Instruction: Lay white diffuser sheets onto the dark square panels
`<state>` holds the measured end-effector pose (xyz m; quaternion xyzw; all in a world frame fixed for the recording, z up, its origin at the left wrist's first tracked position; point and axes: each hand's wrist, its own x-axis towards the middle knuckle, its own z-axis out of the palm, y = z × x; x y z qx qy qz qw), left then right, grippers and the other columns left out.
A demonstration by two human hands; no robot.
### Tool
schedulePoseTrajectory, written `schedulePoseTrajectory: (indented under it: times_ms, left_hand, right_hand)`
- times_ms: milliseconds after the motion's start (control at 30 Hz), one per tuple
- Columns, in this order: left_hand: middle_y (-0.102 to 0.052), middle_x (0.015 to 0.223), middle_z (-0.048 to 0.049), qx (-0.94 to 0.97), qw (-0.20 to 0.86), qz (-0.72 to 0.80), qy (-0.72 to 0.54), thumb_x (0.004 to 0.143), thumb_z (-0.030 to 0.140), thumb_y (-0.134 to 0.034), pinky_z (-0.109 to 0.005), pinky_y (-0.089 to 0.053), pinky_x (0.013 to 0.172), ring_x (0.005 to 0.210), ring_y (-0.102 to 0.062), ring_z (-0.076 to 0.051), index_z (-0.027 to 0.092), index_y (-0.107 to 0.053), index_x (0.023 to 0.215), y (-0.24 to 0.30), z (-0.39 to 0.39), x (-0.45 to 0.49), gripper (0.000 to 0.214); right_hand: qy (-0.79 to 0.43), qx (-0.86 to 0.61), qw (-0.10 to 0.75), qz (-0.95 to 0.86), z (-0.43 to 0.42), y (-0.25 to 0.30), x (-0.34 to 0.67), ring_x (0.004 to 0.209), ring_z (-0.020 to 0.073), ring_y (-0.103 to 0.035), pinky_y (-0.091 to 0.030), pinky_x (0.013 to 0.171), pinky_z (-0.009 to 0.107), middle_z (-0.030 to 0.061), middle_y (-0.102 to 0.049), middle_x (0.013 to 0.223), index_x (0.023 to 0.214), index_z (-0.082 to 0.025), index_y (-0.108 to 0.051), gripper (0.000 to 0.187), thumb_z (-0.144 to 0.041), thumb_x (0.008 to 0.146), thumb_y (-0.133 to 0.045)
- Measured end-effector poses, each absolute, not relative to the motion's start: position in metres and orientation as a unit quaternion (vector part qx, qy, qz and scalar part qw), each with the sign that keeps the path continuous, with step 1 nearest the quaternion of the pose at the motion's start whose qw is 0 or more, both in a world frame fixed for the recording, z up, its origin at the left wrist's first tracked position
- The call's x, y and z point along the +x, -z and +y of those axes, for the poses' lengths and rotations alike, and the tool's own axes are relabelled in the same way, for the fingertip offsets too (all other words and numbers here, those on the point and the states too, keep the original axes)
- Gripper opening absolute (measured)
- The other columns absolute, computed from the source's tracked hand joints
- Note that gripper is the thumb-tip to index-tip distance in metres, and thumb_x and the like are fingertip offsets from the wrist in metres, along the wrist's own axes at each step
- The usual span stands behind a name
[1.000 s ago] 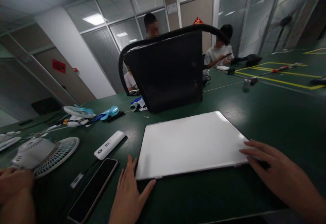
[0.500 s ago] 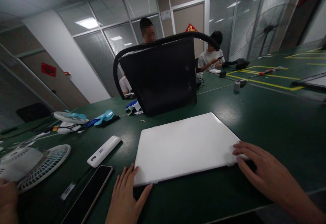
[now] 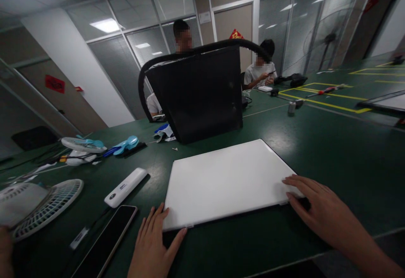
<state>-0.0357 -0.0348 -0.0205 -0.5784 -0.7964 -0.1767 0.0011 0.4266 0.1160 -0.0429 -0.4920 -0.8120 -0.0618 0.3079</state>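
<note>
A thin, rectangular white panel [image 3: 224, 181], smooth and faintly glossy with a narrow dark rim, lies flat on the dark green bench [image 3: 322, 151], directly in front of the person; its top is plain, with a bright sheen along the far right edge and soft shadows beside the fingers; small tabs stick out from its near edge.

The two hands are well apart, one at each near corner, neither closed in a fist; the left hand [image 3: 153, 244] is spread, its fingertips on the left edge and its thumb at the near edge, so that it straddles the corner; the right hand [image 3: 316, 206] lays its fingertips on the top by the right corner, with its thumb at the near edge.

Left of the panel are a flat, dark-screened phone [image 3: 106, 242] with a pale rim and a white, round-ended plastic device [image 3: 126, 187]; beyond them lies a fan [image 3: 49, 210] with a ribbed, round plastic grille, cut off by the picture's edge; behind the panel stands a broad, matt black board [image 3: 202, 96], with a thick, curved black tube [image 3: 142, 75] arching over it; farther right are a small metallic cylinder [image 3: 291, 108] and straight strips of yellow tape [image 3: 335, 104].
</note>
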Motion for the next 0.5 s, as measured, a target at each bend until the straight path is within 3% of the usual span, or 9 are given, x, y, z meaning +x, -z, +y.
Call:
schedulePoseTrajectory:
  times_ms: [233,367,500]
  left_hand:
    - [-0.056,0.165,-0.0165,-0.579,0.001,-0.796,0.176,0.091,0.071,-0.053,-0.065,-0.028,0.135,0.162,-0.038,-0.040,0.015,-0.059,0.149,0.019,-0.035,-0.035,0.081]
    - [-0.055,0.166,-0.0182,-0.571,-0.012,-0.803,0.171,0.091,0.072,-0.050,-0.064,-0.027,0.135,0.162,-0.037,-0.040,0.011,-0.054,0.154,0.015,-0.034,-0.032,0.088]
    - [-0.055,0.165,-0.0196,-0.559,-0.019,-0.811,0.171,0.089,0.073,-0.052,-0.065,-0.030,0.134,0.161,-0.038,-0.041,0.010,-0.053,0.155,0.010,-0.034,-0.030,0.092]
  right_hand:
    - [0.080,-0.527,0.304,-0.789,0.115,0.041,0.424,0.121,0.0297,-0.067,-0.059,0.104,0.054,0.0095,-0.067,0.139,0.133,-0.024,-0.067,0.051,-0.057,0.107,-0.039]
    - [0.110,-0.582,0.293,-0.750,0.116,0.040,0.421,0.125,0.0430,-0.063,-0.052,0.106,0.070,0.0230,-0.063,0.139,0.135,-0.012,-0.064,0.065,-0.060,0.107,-0.031]
    - [0.121,-0.601,0.276,-0.740,0.114,0.046,0.422,0.126,0.0464,-0.063,-0.048,0.110,0.075,0.0263,-0.065,0.136,0.145,-0.007,-0.055,0.075,-0.065,0.107,-0.029]
